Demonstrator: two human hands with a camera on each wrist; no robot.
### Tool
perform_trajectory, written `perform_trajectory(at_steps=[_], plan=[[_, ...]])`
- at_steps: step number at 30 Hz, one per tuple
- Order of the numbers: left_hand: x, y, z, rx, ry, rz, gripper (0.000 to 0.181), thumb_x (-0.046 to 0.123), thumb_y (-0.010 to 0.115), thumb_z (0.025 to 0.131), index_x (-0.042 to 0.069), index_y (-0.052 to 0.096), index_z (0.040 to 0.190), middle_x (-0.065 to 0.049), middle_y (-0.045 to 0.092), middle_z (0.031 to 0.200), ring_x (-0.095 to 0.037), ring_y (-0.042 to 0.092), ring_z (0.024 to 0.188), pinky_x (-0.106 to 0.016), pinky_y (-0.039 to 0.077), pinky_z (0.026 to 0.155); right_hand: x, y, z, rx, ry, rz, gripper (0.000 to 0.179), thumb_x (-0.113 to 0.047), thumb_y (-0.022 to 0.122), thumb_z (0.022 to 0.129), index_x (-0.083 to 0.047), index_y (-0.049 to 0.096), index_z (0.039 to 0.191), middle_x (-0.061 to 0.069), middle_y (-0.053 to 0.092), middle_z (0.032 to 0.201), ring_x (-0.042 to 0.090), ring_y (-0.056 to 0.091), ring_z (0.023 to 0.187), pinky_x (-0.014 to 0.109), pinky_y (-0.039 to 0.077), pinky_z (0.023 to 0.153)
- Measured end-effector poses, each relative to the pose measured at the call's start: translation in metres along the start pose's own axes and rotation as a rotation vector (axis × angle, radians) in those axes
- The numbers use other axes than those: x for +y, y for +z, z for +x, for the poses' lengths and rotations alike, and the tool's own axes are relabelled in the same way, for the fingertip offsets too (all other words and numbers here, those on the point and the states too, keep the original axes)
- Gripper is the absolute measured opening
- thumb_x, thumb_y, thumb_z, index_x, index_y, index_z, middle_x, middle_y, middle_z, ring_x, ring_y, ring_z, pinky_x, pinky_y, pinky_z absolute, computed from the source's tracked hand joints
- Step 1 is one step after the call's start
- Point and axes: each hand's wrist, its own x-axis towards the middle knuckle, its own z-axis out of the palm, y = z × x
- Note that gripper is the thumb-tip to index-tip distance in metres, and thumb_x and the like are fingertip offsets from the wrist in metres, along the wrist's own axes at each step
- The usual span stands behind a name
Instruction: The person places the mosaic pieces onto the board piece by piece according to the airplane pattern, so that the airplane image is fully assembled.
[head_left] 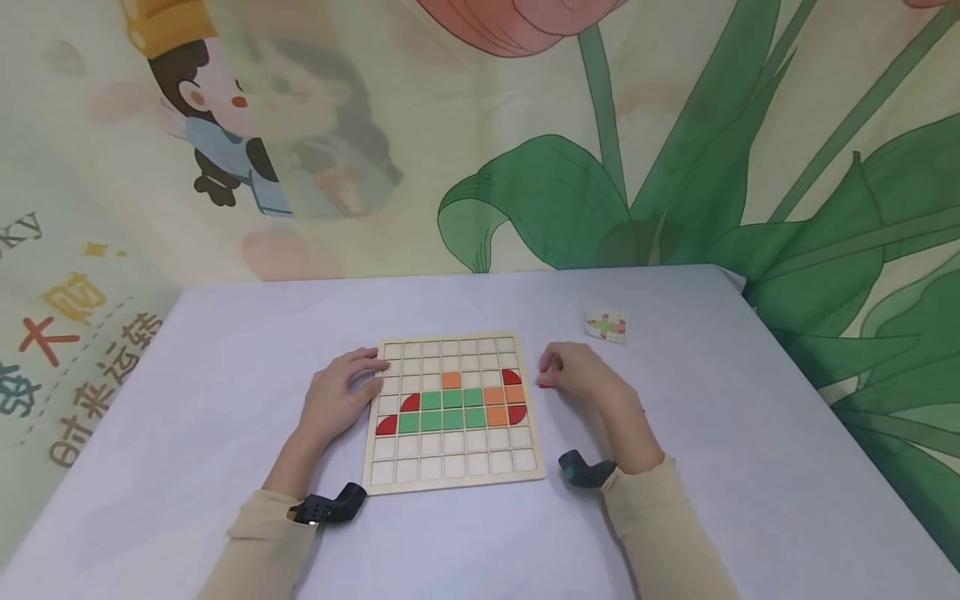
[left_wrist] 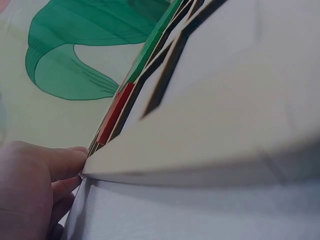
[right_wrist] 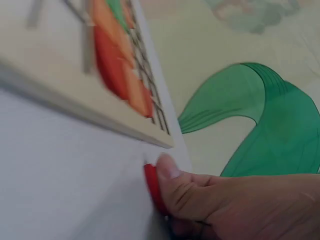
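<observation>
A square wooden grid board (head_left: 420,482) lies on the table with green and orange square tiles and red quarter-round tiles in its cells. My left hand (head_left: 339,396) holds the board's left edge, thumb and fingers at the rim; the left wrist view shows the fingertips close against the frame. To the right of the board, my right hand (head_left: 576,369) pinches a red tile (right_wrist: 154,187) between thumb and fingers, low over the table. Part of that tile is hidden by the thumb. One orange tile (head_left: 452,380) sits above the green rows (head_left: 452,408).
A small picture card (head_left: 606,326) with a coloured grid pattern lies beyond my right hand. A white cloth covers the table (head_left: 450,550). Behind its far edge hangs a printed backdrop (head_left: 525,192). A sliver of red (head_left: 642,410) shows beside my right wrist.
</observation>
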Motion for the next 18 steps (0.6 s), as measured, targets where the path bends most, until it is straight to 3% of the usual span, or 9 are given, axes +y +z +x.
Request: perform_trajectory(at_steps=[7, 18], plan=[[0.0019, 0.001, -0.0013, 0.0, -0.018, 0.006, 0.031, 0.021, 0.058, 0.091, 0.012, 0.065, 0.12, -0.013, 0.049, 0.142, -0.035, 0.036, 0.137, -0.059, 0.023, 0.11, -0.0034, -0.0078, 0.0075, -0.072, 0.067, 0.039, 0.013, -0.018, 0.071, 0.084, -0.011, 0.062, 0.091, 0.006, 0.056, 0.083, 0.02, 0.051, 0.083, 0.029, 0.041, 0.069], [0.002, 0.0001, -0.0004, 0.004, -0.008, 0.002, 0.03, 0.02, 0.058, 0.091, 0.012, 0.065, 0.119, -0.012, 0.049, 0.142, -0.034, 0.036, 0.137, -0.06, 0.023, 0.11, -0.0005, -0.0021, 0.0062, -0.023, -0.009, 0.036, 0.007, -0.019, 0.062, 0.092, -0.012, 0.061, 0.093, 0.004, 0.055, 0.081, 0.019, 0.05, 0.079, 0.027, 0.039, 0.066]])
